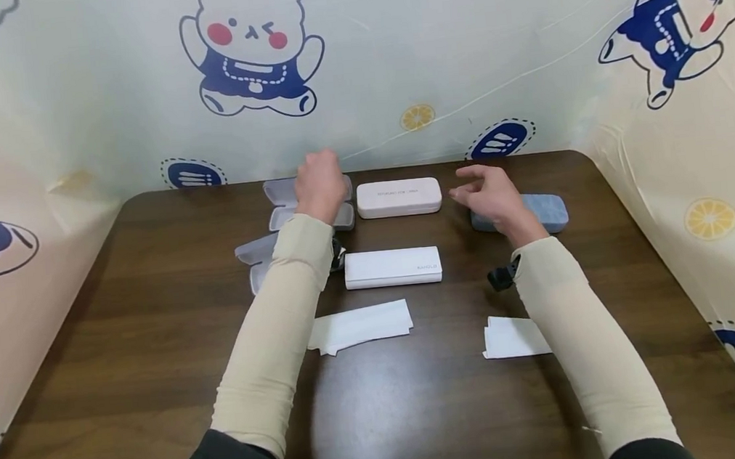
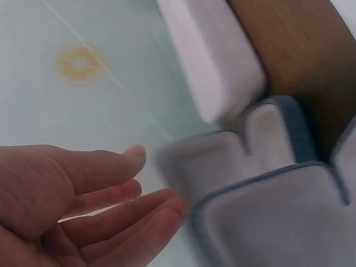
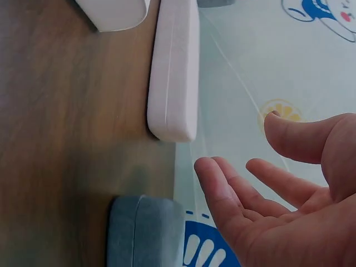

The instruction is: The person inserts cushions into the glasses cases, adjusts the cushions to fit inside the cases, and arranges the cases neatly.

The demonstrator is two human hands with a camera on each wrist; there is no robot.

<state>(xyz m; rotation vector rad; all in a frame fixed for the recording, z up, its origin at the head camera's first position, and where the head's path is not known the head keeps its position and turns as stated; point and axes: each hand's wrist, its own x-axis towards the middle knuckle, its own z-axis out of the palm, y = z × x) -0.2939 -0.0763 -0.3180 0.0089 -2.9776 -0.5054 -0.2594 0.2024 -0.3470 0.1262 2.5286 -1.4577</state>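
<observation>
My left hand is over an open grey glasses case at the back left. In the left wrist view, the fingertips of that hand come close to the edge of a raised case lid; contact is unclear, and nothing is between thumb and fingers. My right hand, fingers apart and holding nothing, hovers just above and behind the blue glasses case. Between the hands sits a closed pale pink case. A second open grey-blue case is partly hidden by my left sleeve.
A closed white case lies in the middle of the brown table. Nearer me are a white folded sheet and another white sheet, partly under my right sleeve. A printed curtain rises behind the table's back edge.
</observation>
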